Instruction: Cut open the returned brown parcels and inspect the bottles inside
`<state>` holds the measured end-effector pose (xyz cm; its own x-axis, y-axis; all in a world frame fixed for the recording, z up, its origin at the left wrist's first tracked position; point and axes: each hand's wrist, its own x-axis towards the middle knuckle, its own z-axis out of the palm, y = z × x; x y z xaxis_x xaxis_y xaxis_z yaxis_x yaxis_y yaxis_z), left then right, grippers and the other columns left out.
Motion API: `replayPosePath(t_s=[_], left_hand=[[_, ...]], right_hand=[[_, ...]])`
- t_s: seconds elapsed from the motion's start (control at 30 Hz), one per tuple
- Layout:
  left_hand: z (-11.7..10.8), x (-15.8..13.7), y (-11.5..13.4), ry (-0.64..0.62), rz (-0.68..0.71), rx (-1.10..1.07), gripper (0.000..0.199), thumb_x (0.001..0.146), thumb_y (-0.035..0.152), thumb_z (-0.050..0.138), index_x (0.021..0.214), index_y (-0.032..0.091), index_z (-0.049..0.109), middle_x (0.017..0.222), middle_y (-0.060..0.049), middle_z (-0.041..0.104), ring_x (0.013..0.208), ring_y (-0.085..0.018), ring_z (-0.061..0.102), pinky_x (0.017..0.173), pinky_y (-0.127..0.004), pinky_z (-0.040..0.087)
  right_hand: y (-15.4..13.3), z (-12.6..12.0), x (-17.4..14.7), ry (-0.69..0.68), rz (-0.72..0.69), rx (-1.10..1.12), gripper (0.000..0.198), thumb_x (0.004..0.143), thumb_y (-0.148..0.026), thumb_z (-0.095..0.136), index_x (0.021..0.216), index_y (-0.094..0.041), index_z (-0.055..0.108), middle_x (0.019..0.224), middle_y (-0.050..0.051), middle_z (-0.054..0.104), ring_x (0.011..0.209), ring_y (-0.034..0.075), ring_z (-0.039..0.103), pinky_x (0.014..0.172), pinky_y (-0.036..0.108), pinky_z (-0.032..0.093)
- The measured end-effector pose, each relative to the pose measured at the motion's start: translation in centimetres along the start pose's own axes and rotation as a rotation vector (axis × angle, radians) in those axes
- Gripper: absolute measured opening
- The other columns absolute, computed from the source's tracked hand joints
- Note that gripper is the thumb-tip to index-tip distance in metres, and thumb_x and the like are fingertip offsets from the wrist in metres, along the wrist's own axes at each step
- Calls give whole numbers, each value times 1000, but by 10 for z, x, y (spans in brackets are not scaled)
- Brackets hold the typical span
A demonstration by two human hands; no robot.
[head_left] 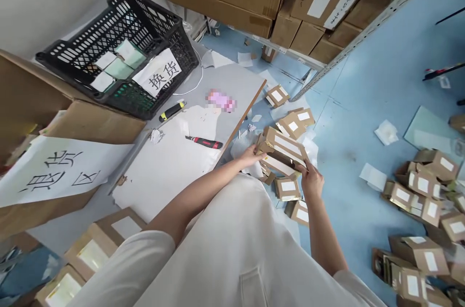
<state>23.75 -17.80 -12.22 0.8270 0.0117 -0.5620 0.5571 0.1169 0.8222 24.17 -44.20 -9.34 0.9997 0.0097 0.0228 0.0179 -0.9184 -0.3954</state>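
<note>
A cardboard box (290,147) is held just right of the frame's centre, over the blue floor (337,123) beside the tabletop (236,77); the left hand (250,157) has its grip clamped on the box's left end, the right hand (312,180) on its lower right corner — both grips are closed on the cardboard; left of centre a red-and-black cutter (207,143) lies near a yellow-and-black cutter (172,111); a black crate (186,50) stands at upper left — labelled boxes (414,191) crowd the lower right.

The held box (285,145) is matt brown cardboard; the counter (243,79) looks smooth, its right edge (244,118) wood-like; along its left side, the crate (183,53) is black plastic; the floor (341,152) shines faintly.
</note>
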Motion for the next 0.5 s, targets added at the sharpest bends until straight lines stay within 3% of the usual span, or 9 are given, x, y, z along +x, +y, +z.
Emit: replayPosePath(t_s=[0.13,0.27,0.4,0.5], left_hand=[[-8,-4,-2,-73,27,-54,65,62,30,84,121,16,59,121,-16,66,113,-28,63,101,-46,49],[-37,-16,-3,17,45,-51,60,65,28,82,119,14,59,121,-18,65,109,-28,65,100,-49,48],[-69,-26,-2,191,99,-46,51,71,28,77,117,14,60,117,-18,66,101,-26,68,96,-49,51],[-94,-39,-3,329,121,-71,48,72,30,74,115,13,60,114,-18,66,95,-26,69,92,-49,53]], right_hand=[[33,33,-2,-58,120,99,63,89,-58,34,128,-17,60,123,19,63,107,33,62,85,45,50],[41,56,3,-110,199,93,70,88,-57,30,136,-11,51,143,24,43,132,40,43,98,58,42],[23,67,26,-136,56,116,70,86,-51,37,141,-8,42,144,26,40,136,39,38,101,60,39],[-13,72,56,-134,-145,137,67,87,-46,39,142,-8,39,141,26,44,134,39,40,101,59,41]])
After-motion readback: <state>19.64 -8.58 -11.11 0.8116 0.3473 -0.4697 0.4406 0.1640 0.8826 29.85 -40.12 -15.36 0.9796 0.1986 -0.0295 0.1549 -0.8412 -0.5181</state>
